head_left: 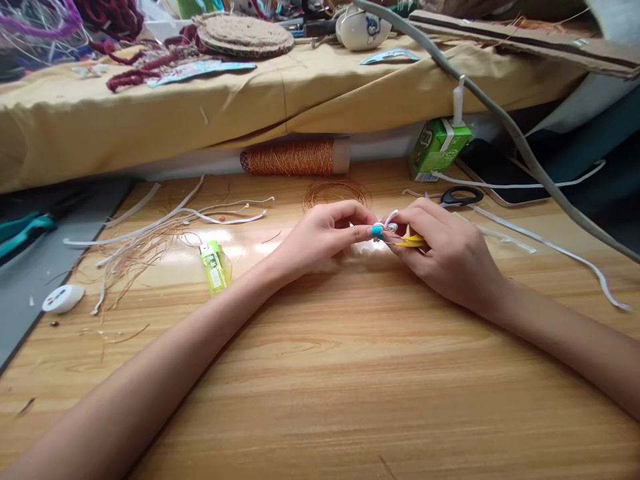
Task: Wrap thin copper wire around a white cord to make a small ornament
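Observation:
My left hand point(333, 230) and my right hand point(443, 250) meet above the wooden table. The left thumb and fingers pinch a small white cord piece point(391, 220) with curled ends. At the left thumb's tip is a small turquoise spot point(377, 231); I cannot tell whether it is a bead or a nail. My right hand is closed around a small yellow tool point(411, 241) with a thin metallic tip reaching toward the cord. Its exact kind is partly hidden by the fingers.
A yellow-green lighter point(215, 267) lies left of my hands, near loose white cords point(140, 233) and threads. Behind stand an orange thread spool point(293, 157) and a green drink carton point(439, 150). Black-handled scissors point(461, 195) and a phone point(500, 177) lie right; a grey cable point(500, 127) hangs across.

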`<state>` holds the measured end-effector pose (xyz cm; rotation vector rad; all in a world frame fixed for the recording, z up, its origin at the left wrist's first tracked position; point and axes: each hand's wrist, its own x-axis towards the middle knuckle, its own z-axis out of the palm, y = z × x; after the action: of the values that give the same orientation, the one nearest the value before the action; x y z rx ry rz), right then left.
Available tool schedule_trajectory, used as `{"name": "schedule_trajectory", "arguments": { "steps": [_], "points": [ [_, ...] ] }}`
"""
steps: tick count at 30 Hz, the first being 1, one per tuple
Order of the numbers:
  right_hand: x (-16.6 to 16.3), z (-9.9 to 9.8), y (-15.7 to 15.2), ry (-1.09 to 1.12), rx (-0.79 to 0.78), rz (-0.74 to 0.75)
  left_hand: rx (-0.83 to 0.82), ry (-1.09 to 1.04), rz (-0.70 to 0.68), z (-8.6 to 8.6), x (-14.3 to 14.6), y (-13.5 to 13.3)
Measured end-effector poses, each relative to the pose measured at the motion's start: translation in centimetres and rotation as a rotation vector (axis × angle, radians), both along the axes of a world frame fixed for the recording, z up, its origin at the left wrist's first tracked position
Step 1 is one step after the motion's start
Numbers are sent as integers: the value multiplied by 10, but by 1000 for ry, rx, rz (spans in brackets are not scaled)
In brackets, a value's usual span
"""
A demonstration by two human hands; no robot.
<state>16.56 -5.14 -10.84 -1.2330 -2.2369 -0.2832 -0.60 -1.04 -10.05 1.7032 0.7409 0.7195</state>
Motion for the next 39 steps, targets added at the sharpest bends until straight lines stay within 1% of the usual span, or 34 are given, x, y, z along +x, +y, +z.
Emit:
{"name": "schedule_trajectory", "arguments": {
  "steps": [6,12,15,20,22,24,30,33,39],
  "points": [
    [1,-1,0,-9,-12,31,56,30,18,0,1,1],
    [1,-3,0,-25,-17,24,119,65,23,-1,0,2],
    [2,-2,0,-33,-25,34,229,98,35,-1,0,2],
    [2,-2,0,-35,-25,74,477,159,96,-1,1,-2],
    [2,-2,1,-32,-21,80,530,157,117,-1,1,-2],
    [2,-2,1,-27,-12,74,532,145,115,-2,2,-2],
    [1,-1,1,-12,-14,45,463,122,70,-1,1,-2],
    [0,0,1,0,-37,23,479,117,74,-2,2,-1],
    [-1,-1,1,5,-83,-14,544,90,123,-5,4,-1]
  ]
}}
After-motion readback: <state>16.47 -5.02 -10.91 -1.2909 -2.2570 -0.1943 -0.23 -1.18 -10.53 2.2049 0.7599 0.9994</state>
